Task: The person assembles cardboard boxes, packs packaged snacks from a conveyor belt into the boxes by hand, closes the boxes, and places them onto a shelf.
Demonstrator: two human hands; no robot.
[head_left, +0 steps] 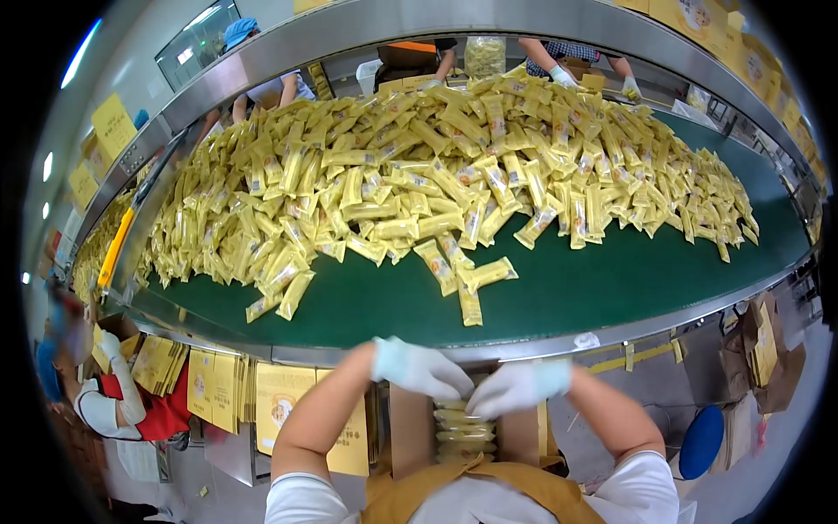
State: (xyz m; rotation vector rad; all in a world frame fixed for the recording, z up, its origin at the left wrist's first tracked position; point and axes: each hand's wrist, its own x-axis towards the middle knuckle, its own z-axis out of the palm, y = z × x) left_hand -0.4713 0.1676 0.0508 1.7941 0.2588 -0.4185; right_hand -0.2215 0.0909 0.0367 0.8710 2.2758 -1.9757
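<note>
My left hand (pixel 425 371), in a white glove, reaches over an open cardboard box (pixel 410 428) with its fingers together and bent down at the top packets. From the other side my right hand (pixel 517 387), also gloved, curls its fingers onto the same packets. Inside the box, yellow wrapped packets (pixel 463 434) lie stacked in a row between the brown flaps. My fingers partly hide the uppermost ones. Just beyond, a large heap of loose yellow packets (pixel 393 183) covers much of the green belt (pixel 375 306), several of them lying apart near my side.
A metal rail (pixel 515 347) edges the belt close to my hands. Flat yellow cartons (pixel 284 402) stand at left, near a co-worker in a red apron (pixel 175 406). Other people work across the belt. A blue stool (pixel 701 442) and brown boxes (pixel 758 341) are at right.
</note>
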